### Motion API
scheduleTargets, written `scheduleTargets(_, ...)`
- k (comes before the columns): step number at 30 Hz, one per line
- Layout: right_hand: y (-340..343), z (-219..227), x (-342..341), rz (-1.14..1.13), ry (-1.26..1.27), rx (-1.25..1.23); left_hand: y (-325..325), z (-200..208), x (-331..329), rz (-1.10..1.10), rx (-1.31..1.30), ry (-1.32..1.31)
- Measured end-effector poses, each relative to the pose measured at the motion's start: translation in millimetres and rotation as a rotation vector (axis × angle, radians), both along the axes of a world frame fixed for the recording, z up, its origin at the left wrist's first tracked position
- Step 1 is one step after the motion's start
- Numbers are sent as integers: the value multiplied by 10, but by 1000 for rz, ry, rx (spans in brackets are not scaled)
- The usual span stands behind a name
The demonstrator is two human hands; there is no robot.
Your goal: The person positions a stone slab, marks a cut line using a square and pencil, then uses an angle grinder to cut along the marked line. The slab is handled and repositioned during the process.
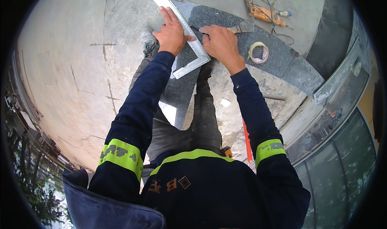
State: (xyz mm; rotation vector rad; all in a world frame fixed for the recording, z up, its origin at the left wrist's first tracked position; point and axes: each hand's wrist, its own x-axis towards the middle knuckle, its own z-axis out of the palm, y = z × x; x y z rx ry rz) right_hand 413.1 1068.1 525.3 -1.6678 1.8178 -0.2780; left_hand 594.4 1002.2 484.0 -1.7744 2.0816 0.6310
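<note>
A silver try square (195,47) lies across a dark speckled stone slab (201,15), its short stock toward me. My left hand (171,33) holds the square down, two fingers stretched along the blade and the thumb across it. Just right of the blade, my right hand (221,43) is closed around a thin dark marking tool (195,28), its tip at the blade's edge; the kind is mostly hidden by the fingers. Beyond that hand rests a scraper (244,26) with a wide metal blade and a light handle, partly covered by the hand.
A roll of pale tape (258,53) sits on the slab to the right. Past the slab's far edge lies an orange power drill (262,13) with a dark cord. My shoe (149,41) stands left of the slab. Glass panels (338,168) line the lower right.
</note>
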Motion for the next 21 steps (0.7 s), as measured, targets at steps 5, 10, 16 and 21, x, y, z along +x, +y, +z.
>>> scheduleTargets(5,179,66,-84,-4,-6,56,6,-21,1,-9,-3,-15)
scheduleTargets(10,236,90,-78,2,18,62,24,-70,36,-55,-77,-10)
scheduleTargets(16,342,106,-83,5,42,79,36,-111,59,-68,-103,6)
scheduleTargets(21,442,141,-117,23,46,98,43,-137,73,-80,-127,18)
